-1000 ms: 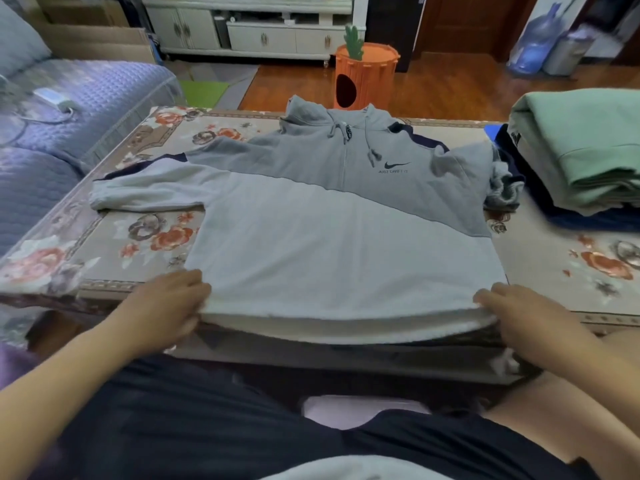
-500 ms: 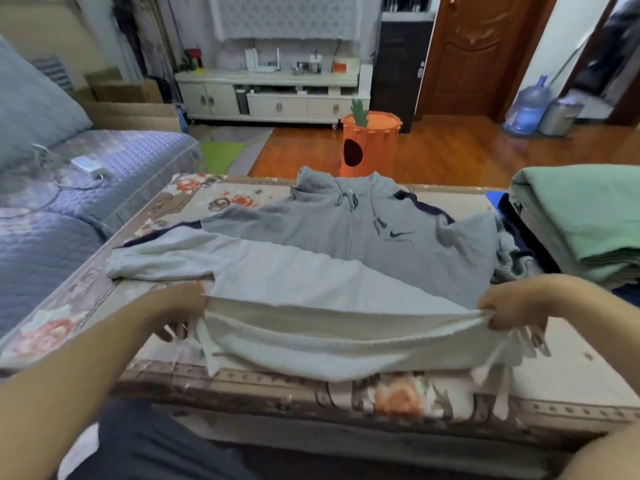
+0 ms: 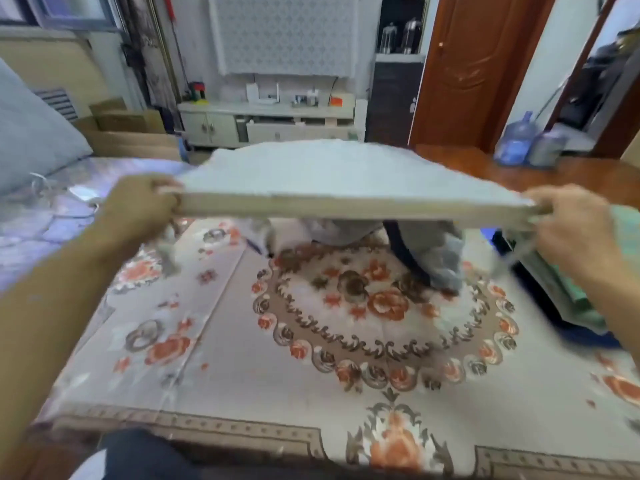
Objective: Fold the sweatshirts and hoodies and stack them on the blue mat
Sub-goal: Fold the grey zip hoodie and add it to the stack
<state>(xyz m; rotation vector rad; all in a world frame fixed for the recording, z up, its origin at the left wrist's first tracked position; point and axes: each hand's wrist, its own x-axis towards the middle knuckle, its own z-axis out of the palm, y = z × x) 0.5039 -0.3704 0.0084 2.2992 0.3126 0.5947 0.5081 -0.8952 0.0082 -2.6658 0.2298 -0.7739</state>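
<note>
The grey hoodie [image 3: 311, 171] is lifted off the table, its bottom hem stretched level between both hands. My left hand [image 3: 138, 211] grips the hem's left corner and my right hand [image 3: 571, 220] grips the right corner. The rest of the hoodie hangs below and behind, with a sleeve and dark stripe [image 3: 429, 251] trailing onto the floral tablecloth [image 3: 242, 358]. At the right edge lies the stack of folded garments [image 3: 568, 296], green on top of dark blue; the blue mat [image 3: 485, 232] shows only as a sliver beside it.
A purple-grey sofa [image 3: 41, 216] runs along the left. Beyond the table are a white cabinet [image 3: 270, 123], cardboard boxes [image 3: 128, 129], a wooden door [image 3: 464, 71] and a blue water jug [image 3: 516, 140] on the wood floor.
Both hands have raised the hoodie's hem from the table's near edge up to chest height and forward, so the garment's body now hangs off the table. The camera has tilted upward.
</note>
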